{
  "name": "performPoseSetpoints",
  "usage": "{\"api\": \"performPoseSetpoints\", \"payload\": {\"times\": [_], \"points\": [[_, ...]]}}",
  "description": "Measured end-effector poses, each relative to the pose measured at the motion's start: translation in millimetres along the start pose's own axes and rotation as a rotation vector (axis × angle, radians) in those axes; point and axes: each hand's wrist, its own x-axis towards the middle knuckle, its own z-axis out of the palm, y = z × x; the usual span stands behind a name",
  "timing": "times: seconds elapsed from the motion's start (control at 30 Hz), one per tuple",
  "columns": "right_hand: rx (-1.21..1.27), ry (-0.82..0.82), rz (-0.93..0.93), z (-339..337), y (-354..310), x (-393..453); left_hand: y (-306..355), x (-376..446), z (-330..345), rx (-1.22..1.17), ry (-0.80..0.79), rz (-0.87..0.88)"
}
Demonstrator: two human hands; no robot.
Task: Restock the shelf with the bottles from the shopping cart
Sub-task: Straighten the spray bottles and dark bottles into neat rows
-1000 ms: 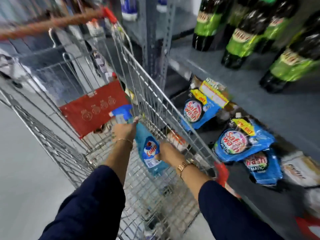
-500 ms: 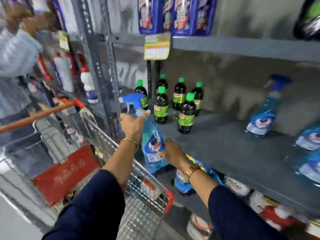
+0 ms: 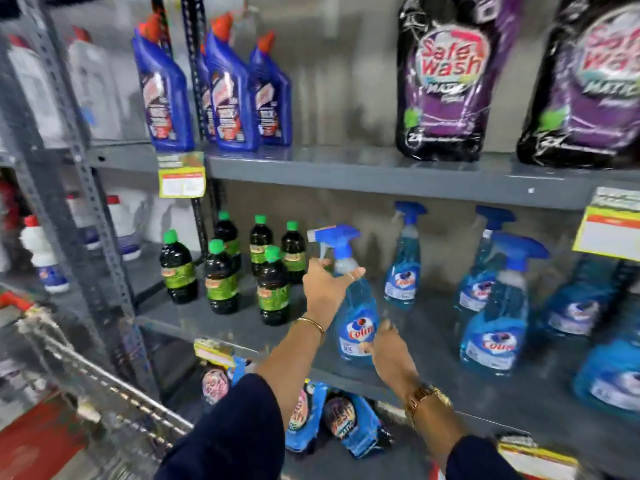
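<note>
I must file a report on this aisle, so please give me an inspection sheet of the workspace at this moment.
Surface: grey metal shelf, middle level, bare patch near its front edge.
Job's things: blue spray bottle upright, over the shelf front; whether it rests cannot be told. Other blue spray bottles stand to its right.
Clutter: dark green-capped bottles to its left; purple pouches and blue angled-neck bottles above.
Grips: left hand on the neck, right hand at the lower body.
Cables: nothing seen.
Surroundings: shopping cart at lower left; price tags on shelf edges.
</note>
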Motion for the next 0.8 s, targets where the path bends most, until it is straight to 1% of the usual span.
{"api": "performPoseSetpoints", "payload": {"times": [0.03, 0.1, 0.2, 0.33, 0.5, 0.8], "points": [[-0.045, 0.045, 0.018, -4, 13, 5, -2, -3, 17, -0.014, -0.040, 0.021], [-0.031, 0.078, 0.074, -6, 31, 9, -3, -7, 39, 0.001, -0.121, 0.075], [-0.057, 0.127, 0.097, -7, 46, 13, -2, -8, 65, 0.037, -0.208, 0.145], [-0.032, 0.160, 0.112, -16, 57, 24, -2, -2, 85, 0.004, -0.216, 0.137], [0.081, 0.202, 0.145, -21, 60, 33, -2, 8, 101, -0.005, -0.225, 0.110], [0.134, 0.175, 0.253, -19, 61, 43, -5, 14, 114, -0.026, -0.228, 0.146]]}}
